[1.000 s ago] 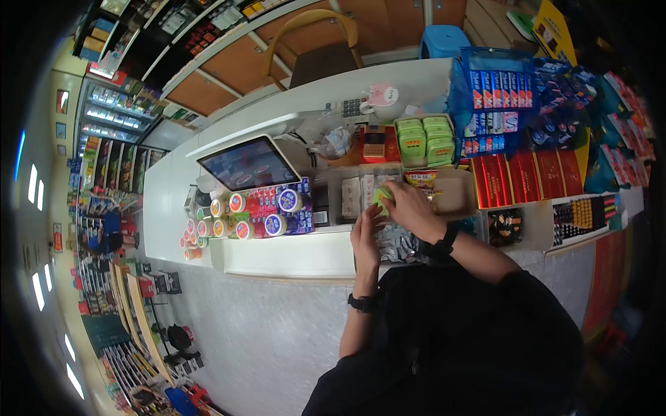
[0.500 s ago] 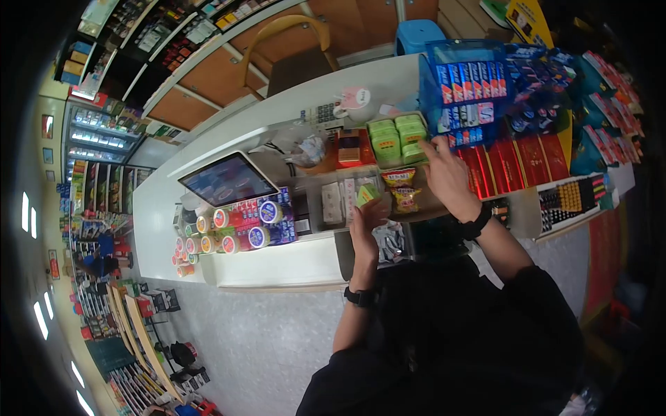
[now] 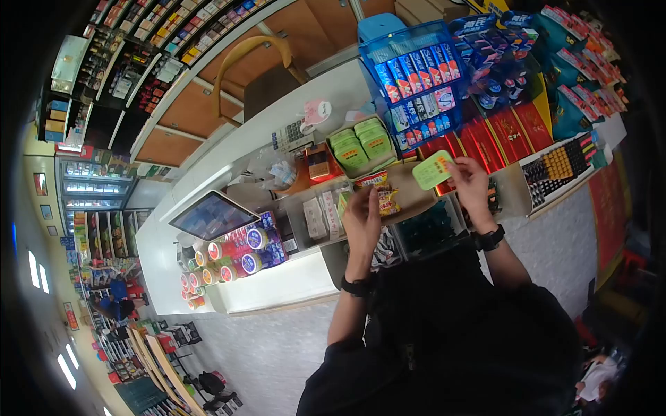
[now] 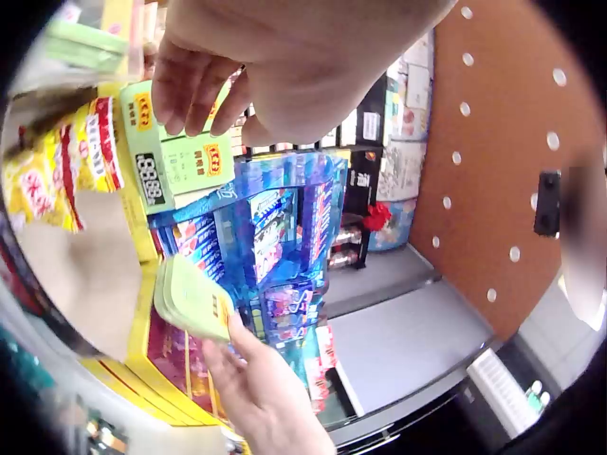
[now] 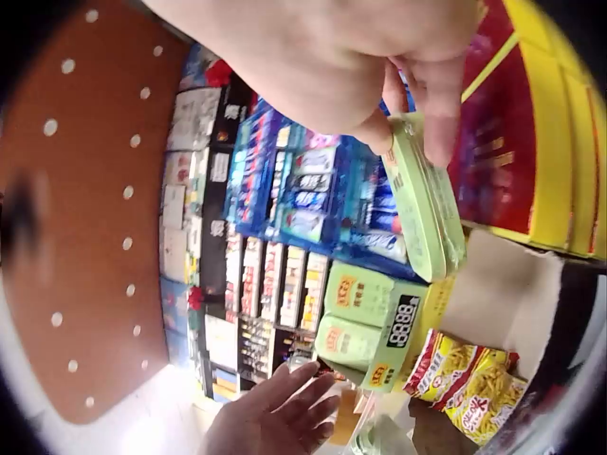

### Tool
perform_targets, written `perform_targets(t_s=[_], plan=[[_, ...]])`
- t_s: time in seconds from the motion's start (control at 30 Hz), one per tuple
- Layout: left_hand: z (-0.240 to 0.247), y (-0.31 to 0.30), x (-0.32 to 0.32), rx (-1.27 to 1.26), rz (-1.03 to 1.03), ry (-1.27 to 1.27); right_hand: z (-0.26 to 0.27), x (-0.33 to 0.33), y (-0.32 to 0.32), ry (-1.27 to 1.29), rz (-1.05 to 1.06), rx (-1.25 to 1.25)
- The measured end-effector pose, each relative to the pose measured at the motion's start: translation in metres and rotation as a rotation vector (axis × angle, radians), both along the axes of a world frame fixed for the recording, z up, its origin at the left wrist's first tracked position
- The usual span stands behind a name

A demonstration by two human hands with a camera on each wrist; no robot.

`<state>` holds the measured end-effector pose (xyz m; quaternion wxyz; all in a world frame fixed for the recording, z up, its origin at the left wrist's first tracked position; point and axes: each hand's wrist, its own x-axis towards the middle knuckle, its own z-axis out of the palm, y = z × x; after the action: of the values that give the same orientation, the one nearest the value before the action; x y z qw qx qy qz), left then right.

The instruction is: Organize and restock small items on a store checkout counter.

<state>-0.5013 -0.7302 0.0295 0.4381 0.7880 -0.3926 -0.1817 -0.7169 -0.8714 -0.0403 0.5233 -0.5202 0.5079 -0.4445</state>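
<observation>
My right hand [image 3: 472,187] pinches a flat, rounded pale-green packet [image 3: 433,170] by its edge, between thumb and fingers. It is held up over the cardboard tray [image 3: 416,194], beside the red boxes. In the right wrist view the packet [image 5: 424,209] hangs tilted from the fingertips. My left hand [image 3: 362,223] hovers empty by the yellow snack bags [image 3: 390,197], its fingers loosely spread in the right wrist view. Just past its fingers a green packet [image 3: 343,201] stands in a compartment, partly hidden. Behind, an open display box [image 3: 376,168] holds several similar green packets.
A blue rack [image 3: 416,76] of gum packs stands behind the right hand, with red boxes [image 3: 513,132] next to it. Leftward are a tilted screen [image 3: 214,216] and several round-lidded tubs [image 3: 251,263]. Below the tray sits a dark bin [image 3: 427,229].
My right hand left the packet at the left hand, reached to the display box's right side, and now holds a green packet nearer me. The left hand has come off the packet in the compartment.
</observation>
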Motion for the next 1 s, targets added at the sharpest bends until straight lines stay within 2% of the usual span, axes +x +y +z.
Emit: perform_targets(t_s=[0.03,0.1,0.13,0.2,0.3,0.37,0.4,0.53,0.6,0.73,0.8,0.83,0.9,0.97,1.0], plan=[[0.002,-0.008,0.007,0.003,-0.008,-0.003,-0.002,-0.007,-0.003,-0.003,-0.008,0.003],[0.005,-0.026,0.021,-0.085,0.026,-0.413,-0.006,-0.016,-0.008,0.067,-0.049,0.093],[0.009,-0.035,0.027,-0.086,0.014,-0.416,-0.005,-0.017,-0.009,0.061,-0.063,0.102],[0.016,-0.048,0.035,-0.055,-0.013,-0.660,-0.003,-0.015,-0.008,0.064,-0.093,0.066],[0.011,-0.055,0.041,0.048,-0.087,-0.737,-0.009,-0.018,-0.007,0.057,-0.122,0.052],[0.006,-0.055,0.040,0.022,-0.097,-0.770,-0.004,-0.021,-0.004,0.421,-0.094,-0.170],[0.004,-0.055,0.040,0.017,-0.117,-0.739,0.000,-0.021,-0.002,0.425,-0.093,-0.116],[0.006,-0.053,0.041,0.077,-0.123,-0.670,0.000,-0.020,0.000,0.483,-0.071,-0.151],[0.012,-0.051,0.039,0.069,-0.124,-0.658,0.009,-0.016,0.004,0.638,-0.135,-0.265],[0.027,-0.039,0.032,-0.042,-0.063,-0.651,0.026,-0.006,0.009,0.642,-0.189,-0.429],[0.044,-0.028,0.021,-0.086,0.006,-0.615,0.036,-0.004,0.017,0.412,0.052,-0.236],[0.050,-0.022,0.016,-0.130,0.074,-0.575,0.037,-0.002,0.021,0.414,0.053,-0.234],[0.062,-0.010,0.008,-0.071,0.150,-0.383,0.039,0.002,0.028,0.196,0.336,-0.095],[0.061,-0.004,-0.002,-0.044,0.131,-0.185,0.040,0.007,0.034,0.101,0.432,-0.006],[0.058,-0.006,-0.010,-0.003,0.119,0.038,0.044,0.010,0.037,0.047,0.428,0.042]])
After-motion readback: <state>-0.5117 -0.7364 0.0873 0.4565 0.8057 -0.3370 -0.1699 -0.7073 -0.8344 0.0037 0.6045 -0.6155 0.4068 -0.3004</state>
